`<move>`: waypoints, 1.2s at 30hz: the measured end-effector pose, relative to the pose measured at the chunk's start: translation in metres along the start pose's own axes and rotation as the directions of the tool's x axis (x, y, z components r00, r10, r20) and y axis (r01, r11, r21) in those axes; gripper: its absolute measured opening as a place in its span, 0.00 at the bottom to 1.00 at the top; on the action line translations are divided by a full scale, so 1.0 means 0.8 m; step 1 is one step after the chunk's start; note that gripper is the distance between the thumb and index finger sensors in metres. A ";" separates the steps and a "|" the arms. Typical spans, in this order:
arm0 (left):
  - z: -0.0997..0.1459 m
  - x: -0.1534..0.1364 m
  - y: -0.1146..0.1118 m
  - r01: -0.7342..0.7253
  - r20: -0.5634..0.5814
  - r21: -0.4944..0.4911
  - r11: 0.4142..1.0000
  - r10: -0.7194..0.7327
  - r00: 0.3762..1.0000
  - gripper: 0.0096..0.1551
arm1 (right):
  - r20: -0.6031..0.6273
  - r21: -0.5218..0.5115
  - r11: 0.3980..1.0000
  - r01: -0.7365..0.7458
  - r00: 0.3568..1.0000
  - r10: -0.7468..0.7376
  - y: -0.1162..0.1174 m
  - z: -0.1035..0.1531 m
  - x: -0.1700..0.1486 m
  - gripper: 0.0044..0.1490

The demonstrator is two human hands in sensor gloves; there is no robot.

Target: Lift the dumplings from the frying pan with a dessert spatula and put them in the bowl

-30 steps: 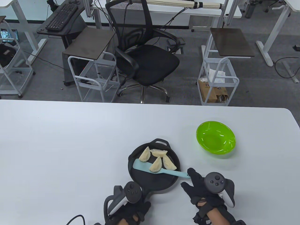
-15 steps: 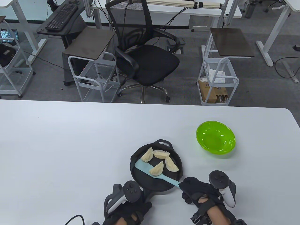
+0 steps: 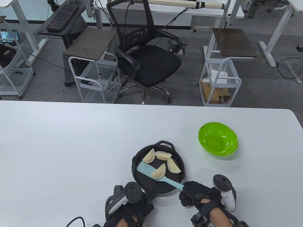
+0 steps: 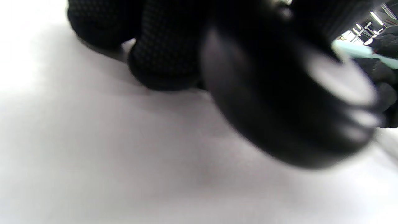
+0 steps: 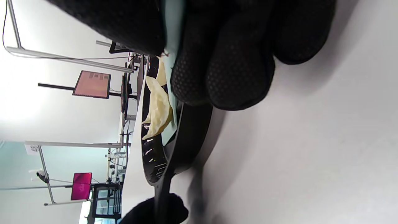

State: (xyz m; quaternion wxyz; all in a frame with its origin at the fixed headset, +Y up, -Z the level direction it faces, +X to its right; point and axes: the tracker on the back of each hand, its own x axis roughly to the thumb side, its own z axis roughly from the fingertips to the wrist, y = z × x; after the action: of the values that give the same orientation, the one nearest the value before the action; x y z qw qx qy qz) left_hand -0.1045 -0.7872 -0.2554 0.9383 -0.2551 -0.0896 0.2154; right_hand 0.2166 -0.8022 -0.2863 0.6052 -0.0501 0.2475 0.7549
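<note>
Clearly the dumplings (image 3: 161,160) are going to be soft and a little slick: four pale crescents lying in the black frying pan (image 3: 158,184), light enough to slide or fold if tipped. One dumpling (image 3: 159,172) is sitting on the blade of the pale blue dessert spatula (image 3: 151,172), overhanging its edge, so I would judge it needs a level, slow carry. The spatula looks thin and probably springy; the far end of its handle, where it is being gripped now, is giving reach but little control.

The right hand (image 3: 196,195) is curling its fingers (image 5: 217,62) around that handle end just off the pan's near right rim, low over the worktop (image 3: 71,146). The left hand (image 3: 129,208) is wrapping around the pan's handle at the near side, steadying it. The green bowl (image 3: 217,138) is waiting, holding nothing, well apart to the right.
</note>
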 end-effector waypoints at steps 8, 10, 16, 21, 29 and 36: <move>0.000 -0.004 0.001 -0.017 -0.008 -0.006 1.000 0.017 1.000 0.43 | 0.041 0.010 0.998 0.057 0.998 -0.057 -0.005 0.011 0.010 0.33; 0.000 -0.004 0.001 -0.018 -0.008 -0.008 1.000 0.018 1.000 0.43 | 0.050 0.016 0.997 0.074 0.996 -0.074 -0.007 0.015 0.012 0.33; 0.000 -0.006 0.002 -0.031 -0.010 -0.015 0.999 0.031 0.999 0.42 | 0.098 -0.001 0.991 0.131 0.987 -0.130 -0.018 0.026 0.021 0.33; 0.000 -0.006 0.002 -0.032 -0.010 -0.015 0.999 0.032 0.999 0.42 | 0.144 -0.092 0.971 0.221 0.968 -0.206 -0.036 0.032 0.022 0.33; -0.001 -0.007 0.002 -0.032 -0.011 -0.014 0.999 0.032 0.999 0.42 | 0.222 -0.290 0.883 0.368 0.924 -0.312 -0.075 0.039 0.015 0.34; -0.001 -0.007 0.002 -0.031 -0.013 -0.014 0.999 0.031 0.999 0.42 | 0.273 -0.455 0.775 0.439 0.897 -0.347 -0.106 0.042 0.003 0.34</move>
State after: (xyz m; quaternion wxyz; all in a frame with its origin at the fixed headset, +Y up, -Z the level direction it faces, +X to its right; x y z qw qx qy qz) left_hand -0.1101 -0.7888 -0.2571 0.9336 -0.2645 -0.0813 0.2277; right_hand 0.3033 -0.7733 -0.2844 0.7342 -0.1919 -0.0288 0.6506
